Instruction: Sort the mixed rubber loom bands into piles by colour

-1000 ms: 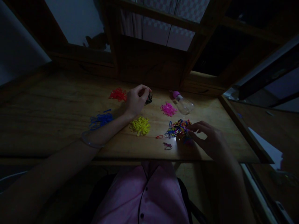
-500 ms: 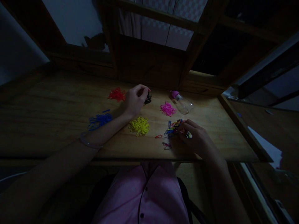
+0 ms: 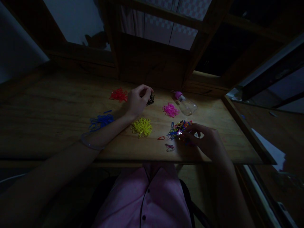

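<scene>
From my remote view, the mixed pile (image 3: 175, 129) sits on the desk (image 3: 59, 104), toward its near edge and right of the middle, a tangle of small loops in many colours. My right hand (image 3: 205, 137) is over its right side, thumb and forefinger bent close together with a gap behind them; the tips are among the loops, and I can't tell whether they have hold of one. A bright glint shows by the thumb.

Just left of the pile lies a red loop (image 3: 161, 138), with a few purplish loops (image 3: 169, 147) nearer the edge. Beyond the pile is the pink pile (image 3: 170, 110), and beside that the bottle (image 3: 187, 106) lies on its side, purple cap pointing away.

My left hand (image 3: 138, 99) is at the black pile (image 3: 151, 100), thumb and fingers curled nearly together; it's too dark for me to say if anything is pinched there. The yellow pile (image 3: 142, 127) lies nearer me, the red pile (image 3: 118, 95) left of that hand, and the blue pile (image 3: 101, 122) beside my forearm, which wears a clear bangle (image 3: 91, 145).
</scene>
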The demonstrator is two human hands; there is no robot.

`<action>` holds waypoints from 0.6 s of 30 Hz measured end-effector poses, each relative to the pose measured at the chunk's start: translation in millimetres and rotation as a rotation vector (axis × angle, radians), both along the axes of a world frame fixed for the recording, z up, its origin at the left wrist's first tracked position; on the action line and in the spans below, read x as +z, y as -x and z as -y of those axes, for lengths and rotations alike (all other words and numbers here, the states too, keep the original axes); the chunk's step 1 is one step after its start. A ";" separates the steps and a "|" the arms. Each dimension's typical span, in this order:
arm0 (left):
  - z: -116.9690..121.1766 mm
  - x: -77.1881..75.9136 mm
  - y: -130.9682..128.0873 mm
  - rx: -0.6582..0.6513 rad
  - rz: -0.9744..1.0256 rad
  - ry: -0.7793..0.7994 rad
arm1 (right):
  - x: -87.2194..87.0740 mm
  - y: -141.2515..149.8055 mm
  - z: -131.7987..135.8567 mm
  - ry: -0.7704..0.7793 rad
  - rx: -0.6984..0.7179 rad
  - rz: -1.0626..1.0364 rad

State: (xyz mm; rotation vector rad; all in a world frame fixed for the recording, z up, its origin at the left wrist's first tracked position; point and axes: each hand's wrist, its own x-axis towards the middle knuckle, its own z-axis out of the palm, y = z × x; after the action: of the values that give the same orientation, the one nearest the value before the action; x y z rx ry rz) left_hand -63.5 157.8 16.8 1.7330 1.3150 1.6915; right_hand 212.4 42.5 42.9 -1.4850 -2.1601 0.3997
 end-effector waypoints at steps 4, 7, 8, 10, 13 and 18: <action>1.0 1.2 -0.2 -0.004 -0.003 0.016 | -0.3 -1.5 0.3 -0.019 -0.006 -0.008; 0.6 0.8 0.1 0.002 -0.015 0.005 | 1.7 -1.4 0.3 -0.046 0.036 -0.041; 0.4 0.5 0.3 0.003 -0.019 0.002 | 2.4 -1.4 0.2 -0.052 0.045 -0.053; 0.1 -0.1 0.6 0.001 -0.018 0.002 | 2.8 -1.9 -0.1 -0.063 0.040 -0.078; 0.0 -0.5 0.5 -0.009 -0.003 0.022 | -0.4 -4.8 -0.4 -0.064 0.001 -0.130; -0.2 -0.4 -0.2 -0.013 0.017 0.022 | -8.8 -10.6 -0.4 0.008 -0.081 -0.241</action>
State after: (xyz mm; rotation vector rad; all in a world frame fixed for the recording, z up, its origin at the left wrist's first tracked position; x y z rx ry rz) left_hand -63.3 158.0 16.4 1.7083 1.3071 1.6748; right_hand 222.9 42.9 34.1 -1.4434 -1.9064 0.5296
